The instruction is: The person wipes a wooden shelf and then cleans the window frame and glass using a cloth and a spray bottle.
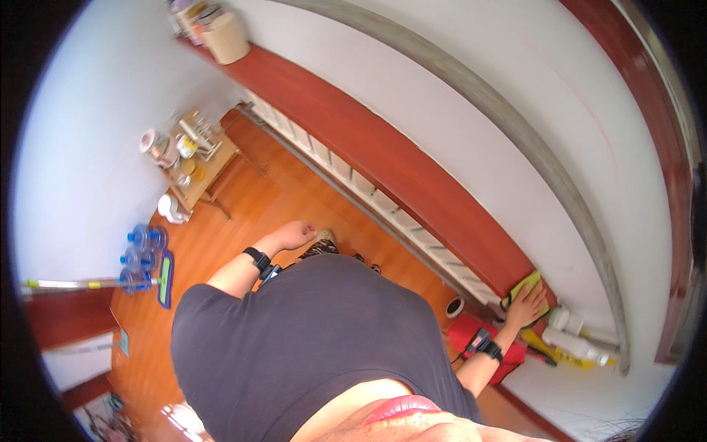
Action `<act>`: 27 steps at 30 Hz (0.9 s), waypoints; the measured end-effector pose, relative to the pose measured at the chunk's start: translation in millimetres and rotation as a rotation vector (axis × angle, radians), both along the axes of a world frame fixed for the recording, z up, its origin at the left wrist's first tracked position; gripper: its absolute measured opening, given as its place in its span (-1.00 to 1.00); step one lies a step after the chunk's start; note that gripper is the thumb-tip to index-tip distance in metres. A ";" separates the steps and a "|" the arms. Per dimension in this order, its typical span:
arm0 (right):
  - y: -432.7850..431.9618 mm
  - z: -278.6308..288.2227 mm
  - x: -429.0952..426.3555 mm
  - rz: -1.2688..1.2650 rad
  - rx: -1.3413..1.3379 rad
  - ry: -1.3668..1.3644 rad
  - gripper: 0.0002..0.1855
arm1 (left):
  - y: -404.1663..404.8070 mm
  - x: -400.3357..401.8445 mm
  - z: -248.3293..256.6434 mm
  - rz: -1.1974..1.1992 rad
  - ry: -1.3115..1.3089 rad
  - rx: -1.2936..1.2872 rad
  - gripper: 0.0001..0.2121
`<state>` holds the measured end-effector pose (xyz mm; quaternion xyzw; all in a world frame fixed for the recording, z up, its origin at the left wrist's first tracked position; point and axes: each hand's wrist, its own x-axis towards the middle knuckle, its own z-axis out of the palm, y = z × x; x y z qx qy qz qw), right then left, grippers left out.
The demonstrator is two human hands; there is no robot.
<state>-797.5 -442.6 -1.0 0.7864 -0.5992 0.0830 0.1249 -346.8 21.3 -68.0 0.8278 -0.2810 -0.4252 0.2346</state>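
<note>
My right hand [526, 305] lies flat on a yellow-green cloth [532, 278] with a dark edge. It presses the cloth against the near end of a long reddish-brown ledge [353, 138]. Part of the cloth is hidden beneath the palm and fingers. My left hand [294, 234] hangs in front of my belly, over the wood-look floor [276, 182], with its fingers loosely bent and nothing visible in them. Both wrists wear black straps with small devices.
Under the ledge runs a white radiator [353, 179]; a grey pipe [475, 77] curves above it. A beige container [226, 40] stands at the ledge's far end. White bottles [574, 343] lie near my right hand. At left are a small table [212, 171], water jugs [141, 257] and a flat mop [165, 279].
</note>
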 end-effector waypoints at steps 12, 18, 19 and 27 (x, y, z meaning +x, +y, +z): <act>118.5 22.1 210.5 0.546 -0.021 0.082 -0.36 | 46.6 41.5 -16.6 0.124 -0.008 -0.049 -0.58; 179.5 22.7 339.0 0.726 0.091 0.048 -0.24 | 72.8 110.6 -30.7 0.126 -0.028 -0.124 -0.58; 193.7 25.3 362.1 0.739 0.118 0.048 -0.23 | 82.3 124.7 -32.3 0.126 -0.027 -0.147 -0.58; 286.7 38.0 556.0 0.912 0.220 0.007 -0.13 | 192.6 230.1 -25.9 0.319 -0.041 -0.126 -0.57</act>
